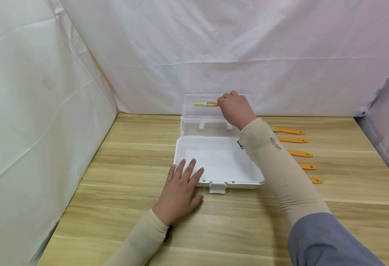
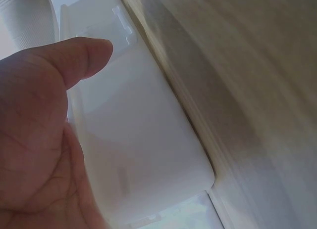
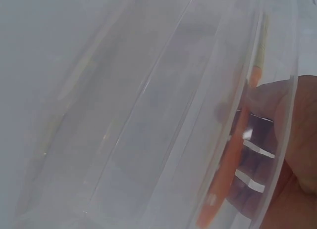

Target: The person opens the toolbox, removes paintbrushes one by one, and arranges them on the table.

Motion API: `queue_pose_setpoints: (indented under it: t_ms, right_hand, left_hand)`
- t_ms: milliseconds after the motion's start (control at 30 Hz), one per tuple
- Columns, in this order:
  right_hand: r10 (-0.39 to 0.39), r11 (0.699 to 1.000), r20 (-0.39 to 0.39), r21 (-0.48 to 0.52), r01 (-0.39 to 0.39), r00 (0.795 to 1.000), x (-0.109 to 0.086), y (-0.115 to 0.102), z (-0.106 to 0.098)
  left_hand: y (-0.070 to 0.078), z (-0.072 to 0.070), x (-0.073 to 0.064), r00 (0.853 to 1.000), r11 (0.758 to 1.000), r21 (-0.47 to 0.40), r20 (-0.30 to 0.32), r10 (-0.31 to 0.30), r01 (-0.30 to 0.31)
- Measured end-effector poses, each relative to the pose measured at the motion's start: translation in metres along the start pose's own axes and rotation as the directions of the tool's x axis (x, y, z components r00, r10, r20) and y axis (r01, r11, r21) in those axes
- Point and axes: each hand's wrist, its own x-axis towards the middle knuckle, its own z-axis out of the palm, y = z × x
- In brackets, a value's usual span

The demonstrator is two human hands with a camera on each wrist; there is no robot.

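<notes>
Out over the upright clear lid [image 1: 190,127] of a white plastic box [image 1: 221,162], my right hand [image 1: 237,111] grips a paintbrush [image 1: 206,104]. Its pale bristles and gold ferrule point left, and the orange handle runs into the fingers. Seen through clear plastic in the right wrist view, the orange handle [image 3: 230,164] lies along the curled fingers. My left hand [image 1: 178,192] rests at the box's front left corner with fingers spread and extended over the rim. In the left wrist view, its thumb [image 2: 89,56] lies across the box's white outer wall [image 2: 133,120].
Several more orange-handled paintbrushes [image 1: 292,140] lie in a column on the wooden table [image 1: 131,147] right of the box, partly hidden by my right forearm. A white latch [image 1: 217,188] hangs at the box's front. White cloth [image 1: 214,44] walls off the back and left.
</notes>
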Motion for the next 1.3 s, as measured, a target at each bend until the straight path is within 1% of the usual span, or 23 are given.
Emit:
queue_pose_setpoints:
  t_ms: [267,467,600,733,867,1100,1300]
  right_hand:
    - [-0.024,1.000,-0.005,0.010,0.024,1.000,-0.001,0.001,-0.002]
    - [-0.050,0.999,-0.008,0.009,0.050,0.999,-0.004,0.009,-0.003]
    - [-0.048,0.999,-0.012,-0.004,0.048,0.999,-0.006,0.014,-0.005]
    - [-0.033,0.999,-0.014,-0.010,0.033,0.999,-0.009,0.016,-0.012]
    - [-0.033,0.999,-0.030,-0.011,0.033,0.999,-0.013,0.016,-0.019]
    - [-0.045,0.999,-0.079,0.007,0.045,0.996,-0.022,0.012,-0.028]
    - [-0.045,0.999,-0.102,0.020,0.048,0.994,-0.035,0.005,-0.034]
  left_hand:
    - [0.001,-0.001,0.000,1.000,1.000,-0.005,-0.005,-0.001,0.001]
    - [0.004,-0.002,0.000,1.000,1.000,-0.007,-0.001,0.002,-0.002]
    - [0.004,-0.001,-0.001,1.000,1.000,-0.003,-0.006,0.008,-0.008]
    - [0.004,-0.001,-0.001,1.000,1.000,-0.004,-0.021,0.011,-0.011]
    - [0.003,0.000,0.000,0.999,1.000,-0.004,-0.027,0.016,-0.016]
    - [0.002,0.000,0.000,1.000,1.000,-0.002,-0.019,0.018,-0.018]
    - [0.000,0.000,0.000,1.000,1.000,0.012,-0.006,0.017,-0.017]
